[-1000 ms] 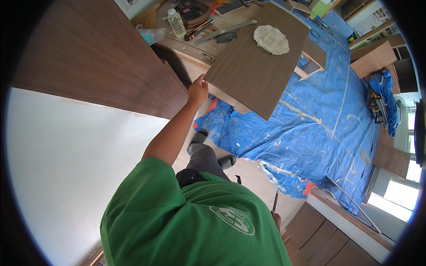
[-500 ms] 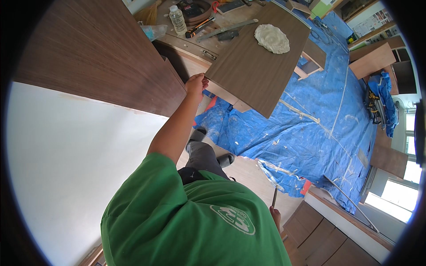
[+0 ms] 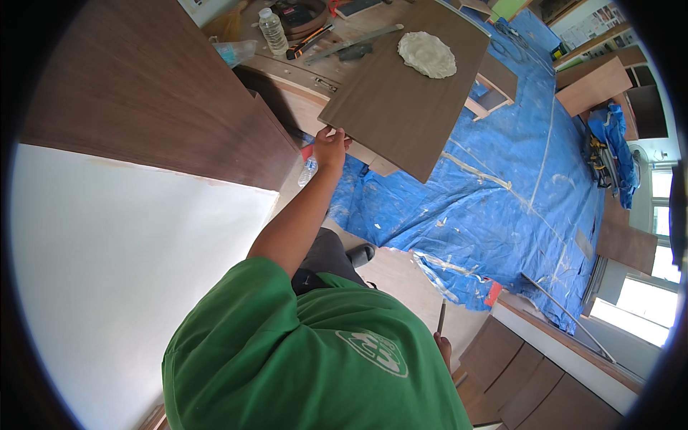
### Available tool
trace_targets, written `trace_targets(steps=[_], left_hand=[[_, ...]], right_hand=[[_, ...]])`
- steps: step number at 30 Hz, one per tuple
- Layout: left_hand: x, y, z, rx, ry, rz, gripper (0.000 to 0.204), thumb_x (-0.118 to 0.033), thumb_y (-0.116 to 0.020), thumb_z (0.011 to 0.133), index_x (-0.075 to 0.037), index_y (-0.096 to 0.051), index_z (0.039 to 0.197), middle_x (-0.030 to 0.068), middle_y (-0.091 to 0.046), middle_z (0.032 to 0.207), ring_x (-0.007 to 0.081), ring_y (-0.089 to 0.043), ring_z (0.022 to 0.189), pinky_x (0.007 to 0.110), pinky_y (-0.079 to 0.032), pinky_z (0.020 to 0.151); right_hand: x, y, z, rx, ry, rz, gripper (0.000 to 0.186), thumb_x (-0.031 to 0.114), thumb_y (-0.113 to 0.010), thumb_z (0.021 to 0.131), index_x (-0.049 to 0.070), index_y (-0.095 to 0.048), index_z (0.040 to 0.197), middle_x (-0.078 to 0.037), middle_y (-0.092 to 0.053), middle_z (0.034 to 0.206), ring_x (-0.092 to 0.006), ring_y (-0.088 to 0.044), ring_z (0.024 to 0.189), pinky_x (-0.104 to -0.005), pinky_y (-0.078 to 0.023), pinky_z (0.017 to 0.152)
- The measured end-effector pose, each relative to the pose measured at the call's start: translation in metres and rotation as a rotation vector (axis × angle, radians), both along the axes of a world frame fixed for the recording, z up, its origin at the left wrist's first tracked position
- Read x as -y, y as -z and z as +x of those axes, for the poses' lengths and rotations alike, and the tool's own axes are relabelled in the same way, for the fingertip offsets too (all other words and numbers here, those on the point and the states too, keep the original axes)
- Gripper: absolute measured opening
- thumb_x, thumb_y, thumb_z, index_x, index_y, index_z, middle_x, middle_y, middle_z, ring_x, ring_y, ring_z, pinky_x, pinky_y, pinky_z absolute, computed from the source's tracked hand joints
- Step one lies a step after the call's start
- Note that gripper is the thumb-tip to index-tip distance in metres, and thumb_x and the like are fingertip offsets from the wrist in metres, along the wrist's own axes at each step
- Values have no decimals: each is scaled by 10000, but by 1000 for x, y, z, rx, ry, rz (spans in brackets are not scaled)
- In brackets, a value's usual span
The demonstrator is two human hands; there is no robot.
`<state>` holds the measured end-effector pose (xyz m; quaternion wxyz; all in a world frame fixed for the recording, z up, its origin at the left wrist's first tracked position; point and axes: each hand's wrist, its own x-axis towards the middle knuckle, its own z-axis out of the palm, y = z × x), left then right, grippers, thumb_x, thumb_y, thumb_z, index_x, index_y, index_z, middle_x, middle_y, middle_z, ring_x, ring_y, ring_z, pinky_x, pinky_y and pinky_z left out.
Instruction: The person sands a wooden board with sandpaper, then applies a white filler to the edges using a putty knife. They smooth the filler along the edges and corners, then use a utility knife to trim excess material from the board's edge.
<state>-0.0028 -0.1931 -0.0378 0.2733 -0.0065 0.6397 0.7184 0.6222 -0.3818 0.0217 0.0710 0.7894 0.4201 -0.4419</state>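
My left hand (image 3: 332,147) grips the near left end of a long brown wood-grain board (image 3: 398,118), its fingers at the board's edge. An irregular mound of off-white paste (image 3: 427,55) lies on the board. My right hand (image 3: 443,347), partly hidden behind my green shirt, is closed on a thin upright stick-like tool (image 3: 443,313); what kind of tool cannot be told.
A cluttered worktop (image 3: 261,69) holds a bottle (image 3: 273,30), cutter (image 3: 309,41) and metal straightedge (image 3: 354,43). A wooden panel (image 3: 140,100) stands left. A blue tarp (image 3: 509,222) covers the floor, with wood pieces (image 3: 593,87) and a long pole (image 3: 566,315) at right.
My left hand has moved a little right and down along the board's end, as the view has shifted slightly. A bottle on the floor beside that hand has come into view.
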Motion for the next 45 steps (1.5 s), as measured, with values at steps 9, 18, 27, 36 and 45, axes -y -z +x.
trace_targets(steps=[9, 18, 27, 36, 45], left_hand=[[-15, 10, 61, 217, 140, 12, 266, -276, -667, 1053, -12, -645, 1075, 81, -742, 917, 185, -741, 807, 308, -579, 702], [-25, -5, 123, 307, 192, 32, 301, -295, -632, 1069, 4, -637, 1036, 90, -740, 878, 173, -725, 747, 306, -562, 656], [-26, 16, 139, 326, 468, -41, 339, -379, -631, 1065, -42, -639, 1095, 72, -747, 989, 177, -726, 892, 323, -567, 715], [7, -51, 168, -232, 1111, -276, 446, -407, -656, 1026, -26, -686, 797, 79, -694, 678, 161, -680, 543, 342, -522, 553], [-53, -71, 69, -722, 771, -288, 388, -323, -608, 1017, -14, -670, 1243, 210, -739, 1134, 327, -721, 1068, 425, -558, 927]], right_hand=[[-3, 3, 0, 2, -55, 26, 421, 406, -623, 1049, 57, -566, 821, -22, -496, 585, -156, -451, 371, -336, -387, 340], [15, 0, 14, -7, -6, 64, 449, 421, -608, 1051, 40, -578, 815, -38, -485, 555, -175, -458, 363, -354, -377, 345], [84, 144, 122, 76, -121, 152, 612, 538, -583, 1010, -4, -687, 746, -168, -688, 690, -333, -691, 690, -489, -522, 679], [94, 181, 132, 164, -145, 70, 666, 574, -555, 1012, -20, -681, 740, -213, -679, 695, -384, -702, 717, -516, -532, 701], [-52, 96, 70, 52, -78, 52, 654, 563, -562, 1013, -24, -677, 749, -205, -673, 687, -374, -695, 688, -513, -529, 673]])
